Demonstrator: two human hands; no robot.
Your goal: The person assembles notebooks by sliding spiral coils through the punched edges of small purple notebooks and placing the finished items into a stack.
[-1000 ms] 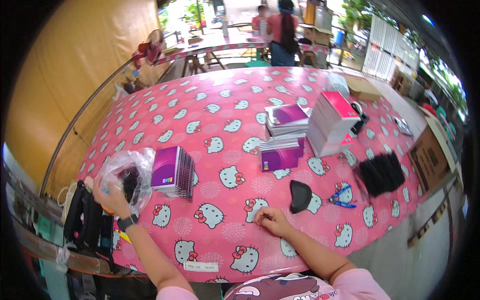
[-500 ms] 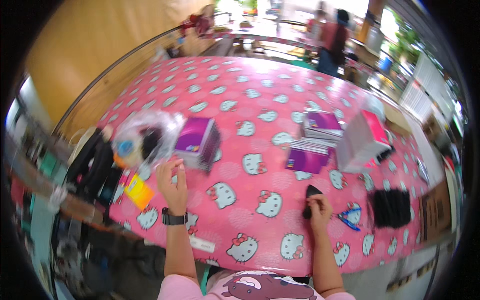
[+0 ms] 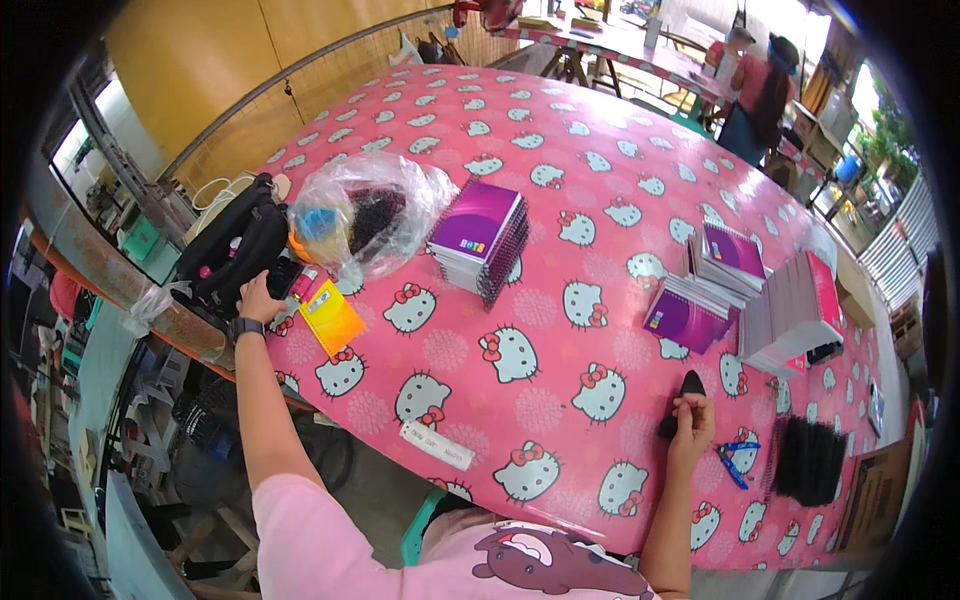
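Observation:
My right hand (image 3: 692, 418) is closed around a black, flat-looking item with a pointed tip (image 3: 693, 382), low over the right side of the table. Its exact kind cannot be made out. Far to the left, my left hand (image 3: 259, 302) wears a dark wristband and reaches to the table's edge, thumb and fingers apart. Its fingertips meet a small black thing (image 3: 284, 276) beside a black bag (image 3: 232, 250). A yellow-orange packet (image 3: 332, 318) lies just right of that hand. Blue-handled pliers (image 3: 736, 464) rest right of my right hand.
A pink patterned cloth covers the table (image 3: 450, 350). On it are a clear plastic bag (image 3: 420, 190), stacked purple spiral notebooks (image 3: 478, 225), more notebooks (image 3: 685, 318), a tall book stack (image 3: 795, 315), a black bundle of coils (image 3: 808, 462) and a white strip (image 3: 437, 445). People (image 3: 760, 95) stand far off.
My left hand has moved left from above the table near the notebooks to the black bag. My right hand still holds the black pointed item. The view has shifted left.

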